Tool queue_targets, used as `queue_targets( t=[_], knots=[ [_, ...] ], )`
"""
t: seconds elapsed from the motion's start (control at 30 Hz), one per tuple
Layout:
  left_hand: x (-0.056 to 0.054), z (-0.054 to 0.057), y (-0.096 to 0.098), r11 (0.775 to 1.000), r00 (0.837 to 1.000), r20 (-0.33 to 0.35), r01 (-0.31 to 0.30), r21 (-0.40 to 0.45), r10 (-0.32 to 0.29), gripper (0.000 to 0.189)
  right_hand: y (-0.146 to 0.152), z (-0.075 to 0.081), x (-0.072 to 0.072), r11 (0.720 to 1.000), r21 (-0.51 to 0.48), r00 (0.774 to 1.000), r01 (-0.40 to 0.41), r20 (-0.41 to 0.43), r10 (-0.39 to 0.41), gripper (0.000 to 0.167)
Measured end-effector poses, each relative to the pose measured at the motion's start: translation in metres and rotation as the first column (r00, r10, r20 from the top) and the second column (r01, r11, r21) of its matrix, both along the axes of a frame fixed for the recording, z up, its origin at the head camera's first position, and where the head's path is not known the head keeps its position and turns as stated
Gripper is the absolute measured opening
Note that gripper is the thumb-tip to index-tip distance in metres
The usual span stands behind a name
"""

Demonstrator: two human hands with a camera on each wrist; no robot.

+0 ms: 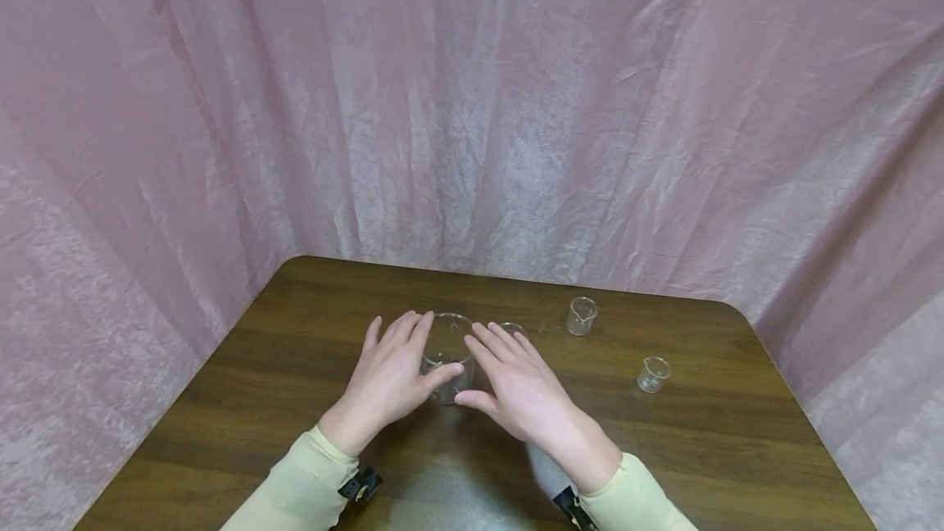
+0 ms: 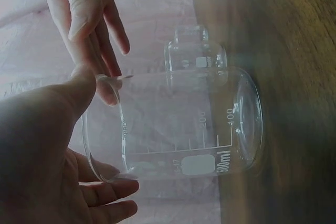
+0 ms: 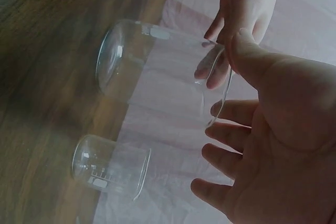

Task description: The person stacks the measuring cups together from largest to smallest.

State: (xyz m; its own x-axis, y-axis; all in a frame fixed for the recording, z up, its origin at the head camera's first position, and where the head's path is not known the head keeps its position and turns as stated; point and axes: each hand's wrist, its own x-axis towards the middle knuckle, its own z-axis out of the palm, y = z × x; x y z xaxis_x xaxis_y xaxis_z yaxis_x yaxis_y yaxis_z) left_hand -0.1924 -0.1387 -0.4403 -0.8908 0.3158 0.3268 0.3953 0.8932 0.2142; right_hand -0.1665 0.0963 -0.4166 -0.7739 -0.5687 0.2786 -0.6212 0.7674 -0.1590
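A large clear glass beaker [image 1: 446,342], marked 500ml in the left wrist view, stands upright on the wooden table. My left hand [image 1: 394,371] is at its left side, fingers spread and fairly straight, thumb across the near side by the rim. On the other side is my right hand [image 1: 519,388], its fingers extended beside the rim and its thumb pointing toward the beaker. Both hands lie close about the rim; firm contact is hard to judge. A smaller beaker [image 3: 113,166] stands to the right of the large one, partly hidden by my right hand in the head view.
Two small glass beakers stand farther right: one toward the back [image 1: 583,316], one nearer [image 1: 653,374]. The brown table [image 1: 295,334] has rounded back corners. Pink curtains [image 1: 472,105] hang behind it and at both sides.
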Motion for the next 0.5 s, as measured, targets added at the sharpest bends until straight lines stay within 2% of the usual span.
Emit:
queue_targets(
  t=[0.17, 0.33, 0.5],
  knots=[
    [0.000, 0.001, 0.002, 1.000, 0.999, 0.039, 0.012, 0.006, -0.012, 0.103, 0.004, 0.000, 0.002, 1.000, 0.007, 1.000, -0.011, -0.014, 0.011, 0.081],
    [-0.001, 0.001, 0.002, 0.997, 0.993, 0.108, 0.036, 0.066, -0.043, 0.104, 0.007, -0.001, 0.005, 1.000, 0.011, 0.999, -0.023, -0.042, 0.023, 0.081],
    [0.000, 0.001, 0.004, 0.993, 0.987, 0.148, 0.053, 0.103, -0.068, 0.106, 0.011, 0.000, 0.009, 1.000, 0.002, 0.999, -0.022, -0.028, 0.022, 0.081]
  ],
)
